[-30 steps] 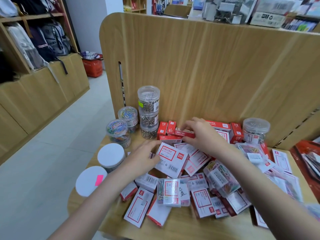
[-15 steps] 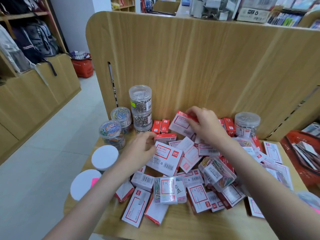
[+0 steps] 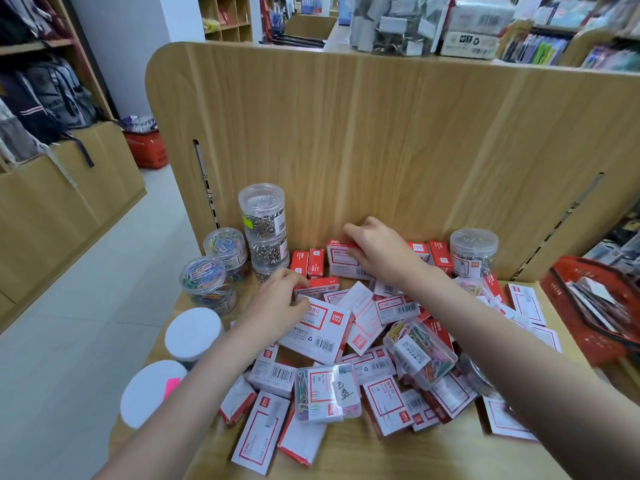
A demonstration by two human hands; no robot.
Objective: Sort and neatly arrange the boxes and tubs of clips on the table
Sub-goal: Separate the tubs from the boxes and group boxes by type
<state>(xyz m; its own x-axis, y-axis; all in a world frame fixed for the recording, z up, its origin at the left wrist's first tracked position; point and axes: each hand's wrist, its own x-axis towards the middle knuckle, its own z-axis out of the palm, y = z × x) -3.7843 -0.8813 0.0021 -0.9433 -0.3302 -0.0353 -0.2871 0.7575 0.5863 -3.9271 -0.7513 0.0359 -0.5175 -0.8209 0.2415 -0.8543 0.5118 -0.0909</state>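
Red-and-white box (image 3: 343, 261): stood upright against the wooden back panel (image 3: 381, 140) at twelve o'clock on the worktop (image 3: 398, 452), gripped along its top and right side by the right hand (image 3: 375, 252), fingers curled round it.

Two small red boxes (image 3: 308, 262): upright, just beside the gripped box at its nine o'clock.

Further red boxes (image 3: 434, 254): upright along the panel at the right hand's three o'clock.

Large white box (image 3: 320, 329): lay flat and tilted near the worktop's centre. The left hand (image 3: 277, 306) rested over its upper left corner with fingers bent, fingertips at a low red box (image 3: 317, 287); whether it pinched either could not be told.

Heap of white boxes with red borders (image 3: 384, 400): scattered from centre to six o'clock, overlapping at all angles.

Clear cases of coloured clips: one (image 3: 327, 393) at six o'clock of the large white box, another (image 3: 420, 351) at its four o'clock, tilted on the heap.

Stack of three clear tubs of silver clips (image 3: 265, 230): at ten o'clock, against the panel.

Two tubs of coloured clips (image 3: 214, 268): at nine o'clock of that stack, near the worktop's edge.

Two white-lidded tubs (image 3: 173, 362): at eight o'clock, the nearer bearing a pink sticker.

Single clear tub of silver clips (image 3: 472, 252): at two o'clock by the panel.

Red basket (image 3: 585, 313): beyond the worktop at three o'clock.
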